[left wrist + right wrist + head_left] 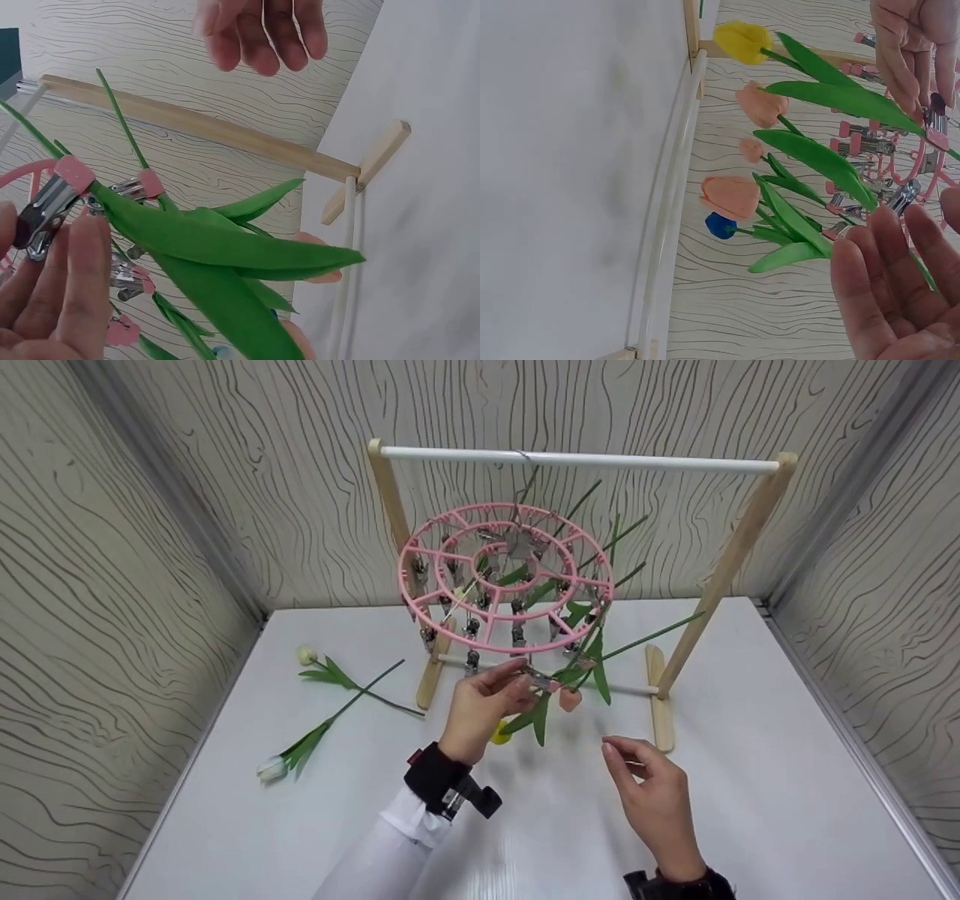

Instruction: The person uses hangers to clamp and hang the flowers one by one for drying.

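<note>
My left hand (480, 712) pinches a metal clip (51, 204) with pink tips at the front rim of a round pink hanger (504, 648). A green stem runs through that clip; in the right wrist view its yellow tulip (742, 41) hangs head down. My right hand (654, 791) is lower and to the right, apart from the hanger, its fingers loosely bent and holding nothing. Beside the yellow flower, several peach tulips (731, 196) and a blue flower (720, 225) hang from other clips. Leaves and clips overlap, hiding parts of the stems.
The hanger hooks over a white rod (645, 460) between wooden posts (739, 540) on the white table (217, 825). Left of the stand lie a cream tulip (307, 655) and a pale blue tulip (273, 769), stems crossed. Patterned walls (262, 472) enclose the table.
</note>
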